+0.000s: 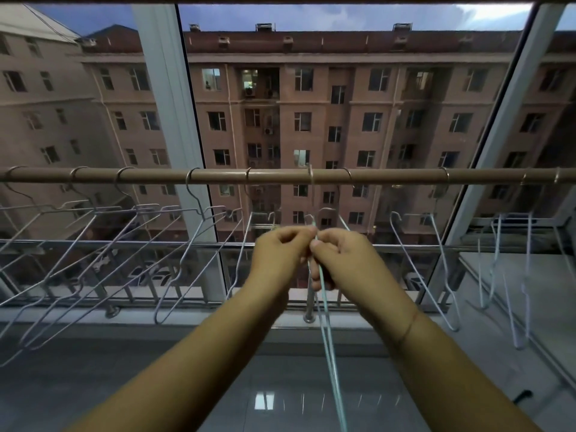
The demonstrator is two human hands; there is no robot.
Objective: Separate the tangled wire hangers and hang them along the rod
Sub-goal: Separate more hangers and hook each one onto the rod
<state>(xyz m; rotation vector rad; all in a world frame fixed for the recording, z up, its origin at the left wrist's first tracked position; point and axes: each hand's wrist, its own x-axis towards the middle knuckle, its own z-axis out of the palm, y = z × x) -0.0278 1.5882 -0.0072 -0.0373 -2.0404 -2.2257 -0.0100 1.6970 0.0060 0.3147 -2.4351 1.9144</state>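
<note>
A brown rod [274,176] runs across the window at mid height. Several white wire hangers [103,244] hang from it on the left, and more wire hangers [436,269] hang on the right. At the centre a pale blue wire hanger [327,332] hangs edge-on from the rod by its hook. My left hand [280,257] and my right hand [343,260] meet just below the rod. Both pinch this hanger's upper wires between curled fingers. Its lower wires run down between my forearms.
A metal railing [156,244] with posts runs behind the hangers, above a white sill [93,319]. A grey tiled floor [265,385] lies below. A window frame [498,151] slants at the right. Apartment buildings stand outside.
</note>
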